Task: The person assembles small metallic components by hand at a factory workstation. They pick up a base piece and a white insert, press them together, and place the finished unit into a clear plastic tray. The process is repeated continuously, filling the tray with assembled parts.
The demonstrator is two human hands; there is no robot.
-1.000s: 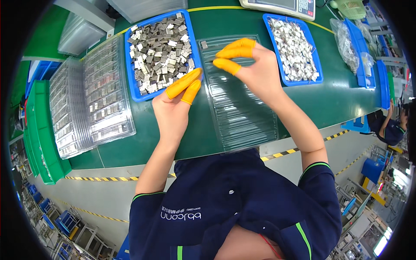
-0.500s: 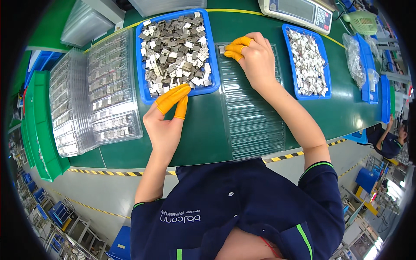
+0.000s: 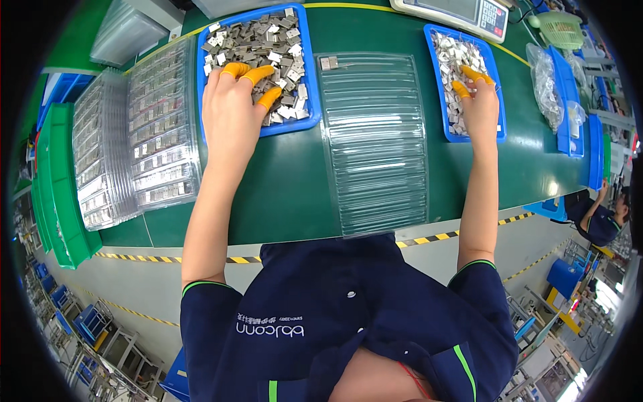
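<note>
My left hand [image 3: 231, 114], with yellow finger covers, reaches into the blue tray [image 3: 309, 74] of small silvery metal connector shells [image 3: 248, 37]. Its thumb and fingers are apart, tips among the shells. On the right, my right hand [image 3: 479, 107] is over a smaller blue tray [image 3: 501, 100] holding small white pieces [image 3: 455, 50]. Covered thumb and fingers stand apart there, touching or just above the pile. Between the hands lies a clear ribbed plastic tray [image 3: 378, 154], with a small whitish-metal piece [image 3: 329, 63] in its top left slot.
Clear trays filled with parts [image 3: 161, 127] are stacked at left, beside green bins [image 3: 63, 181]. A weighing scale [image 3: 455, 13] stands at the far right. Beyond the right tray are plastic bags [image 3: 546, 87] and a green basket [image 3: 561, 32]. Another person [image 3: 599, 218] sits at far right.
My right hand has left the clear tray's top slot and moved right to the white pieces. My left hand has moved up and left into the metal shells, its fingers spreading.
</note>
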